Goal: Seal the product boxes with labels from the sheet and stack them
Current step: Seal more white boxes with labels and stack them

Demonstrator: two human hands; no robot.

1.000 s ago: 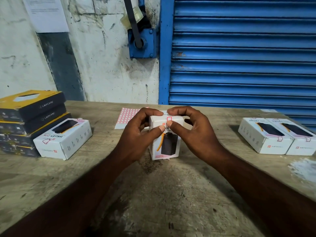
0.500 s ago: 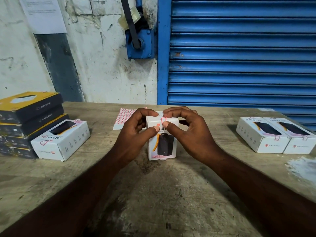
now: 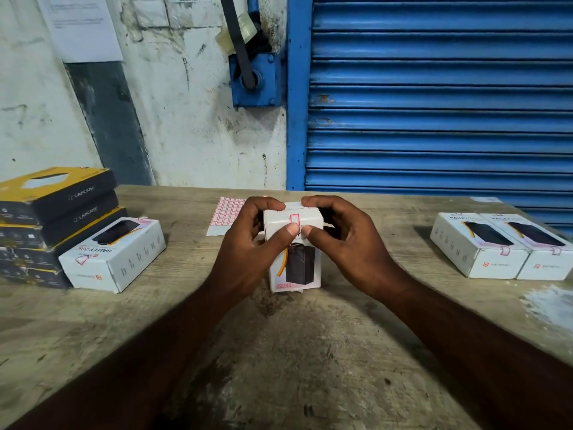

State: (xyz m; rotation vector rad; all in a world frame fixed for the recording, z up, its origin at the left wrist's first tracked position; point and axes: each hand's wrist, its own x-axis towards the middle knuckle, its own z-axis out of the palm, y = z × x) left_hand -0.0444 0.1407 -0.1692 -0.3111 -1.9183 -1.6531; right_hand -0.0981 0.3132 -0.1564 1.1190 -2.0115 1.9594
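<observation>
At the box's upper front edge, item 1: left thumb (image 3: 290, 233) and right thumb (image 3: 307, 231), tips side by side and almost touching, pressed on the lower end of the label (image 3: 294, 219). Change noted: 1 second ago the right thumb sat on the label nearer the top edge. Both tips now lie lower on the front face, and more of the red-bordered strip shows above them. I read that as the label rubbed down across the flap seam, so this seal is close to done. Item 2: remaining fingers of the left hand (image 3: 248, 243) and right hand (image 3: 350, 243), curled over the top and sides, gripping the box (image 3: 297, 268); grip unaltered. Item 3: box, upright on its short end at the middle of the table (image 3: 279, 352), same spot as before. Item 4: sheet (image 3: 226, 212), flat just behind the left hand and partly hidden by it, a grid of red-bordered labels showing. Item 5: 2 white boxes (image 3: 477, 243) at far right, flat and touching side by side, each with a label folded over its near edge; not stacked. Item 6: 1 white box (image 3: 114, 256) at left, flat, just beside a stack of dark boxes (image 3: 55, 206). My judgement: stacking remains outstanding.
</observation>
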